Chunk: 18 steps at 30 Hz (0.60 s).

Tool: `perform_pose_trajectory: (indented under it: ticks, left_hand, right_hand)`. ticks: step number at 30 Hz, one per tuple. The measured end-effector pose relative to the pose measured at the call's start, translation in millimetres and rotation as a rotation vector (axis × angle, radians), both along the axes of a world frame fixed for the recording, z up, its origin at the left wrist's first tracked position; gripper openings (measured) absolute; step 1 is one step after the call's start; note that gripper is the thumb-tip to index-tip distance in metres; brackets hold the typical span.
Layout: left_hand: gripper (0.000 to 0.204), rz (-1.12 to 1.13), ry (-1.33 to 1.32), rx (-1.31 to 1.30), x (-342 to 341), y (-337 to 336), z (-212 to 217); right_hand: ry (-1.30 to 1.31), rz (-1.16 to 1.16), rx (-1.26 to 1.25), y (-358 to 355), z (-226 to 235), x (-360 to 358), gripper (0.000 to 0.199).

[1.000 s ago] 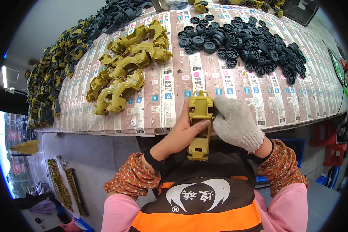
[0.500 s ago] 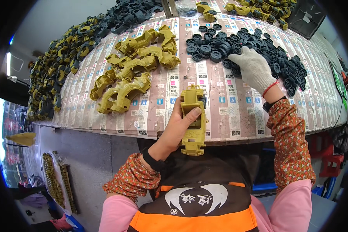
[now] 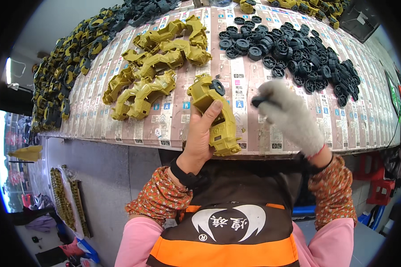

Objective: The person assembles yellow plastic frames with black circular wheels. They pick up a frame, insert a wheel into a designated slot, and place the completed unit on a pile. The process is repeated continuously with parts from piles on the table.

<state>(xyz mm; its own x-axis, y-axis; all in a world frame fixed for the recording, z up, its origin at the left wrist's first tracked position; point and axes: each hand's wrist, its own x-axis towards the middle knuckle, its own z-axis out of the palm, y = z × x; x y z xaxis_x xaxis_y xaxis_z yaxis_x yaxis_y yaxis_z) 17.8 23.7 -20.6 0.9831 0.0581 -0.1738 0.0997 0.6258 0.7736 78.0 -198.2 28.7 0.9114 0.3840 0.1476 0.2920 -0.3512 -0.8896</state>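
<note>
Bodyshell, yellow, toy vehicle, tilted in your left hand over the table near its front edge. Left fingers wrapped closed around it, thumb on top. One black wheel at its far end, right side. Your gloved right hand, blurred, pinches a dark part, apart from the bodyshell; can't tell which part. Wheel pile beyond.
</note>
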Motion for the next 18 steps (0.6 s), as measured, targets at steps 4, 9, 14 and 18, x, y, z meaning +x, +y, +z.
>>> perform_pose_trajectory:
  ticks: [4,9,14,18]
  left_hand:
    - [0.031,0.046,-0.035,0.047,1.8,-6.5,0.4]
    - [0.031,0.180,-0.129,0.195,0.1,-12.8,-0.9]
    - [0.038,0.198,-0.185,0.252,-2.2,-17.1,3.3]
    - [0.048,0.199,-0.219,0.248,-5.6,-19.4,6.6]
  right_hand:
    - [0.107,-0.022,0.052,20.6,-10.4,-49.2,0.027]
    - [0.073,-0.092,0.051,25.6,-18.7,-72.1,0.029]
    - [0.076,-0.099,0.089,24.7,-20.4,-82.3,0.032]
    - [0.102,-0.130,0.197,26.6,-26.6,-92.7,0.031]
